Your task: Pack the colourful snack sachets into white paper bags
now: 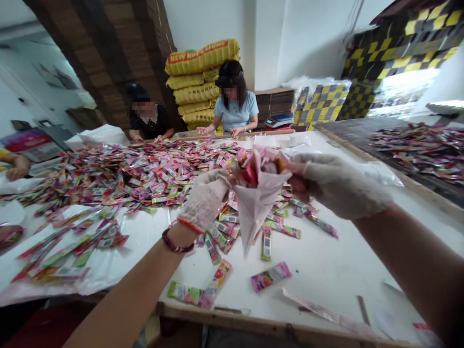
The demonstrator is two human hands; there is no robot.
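Between my hands hangs a pale plastic bag (255,205), its lower corner pointing down over the table. Pink and red packets (250,173) show at its open top. My left hand (206,199), in a knitted work glove with bare fingertips, pinches the bag's left edge. On the other side my gloved right hand (339,183) grips the right edge between thumb and fingers. Under the bag, several stick sachets (266,244) lie scattered on the white tabletop (326,270). A pink and purple sachet (271,276) lies closer to the front edge.
A large heap of sachets (137,174) covers the table's left and middle. More sachets lie on white bags (72,246) at left. Two people (237,108) work across the table; another person's hand (18,166) is far left. A dark table (348,135) holds another pile.
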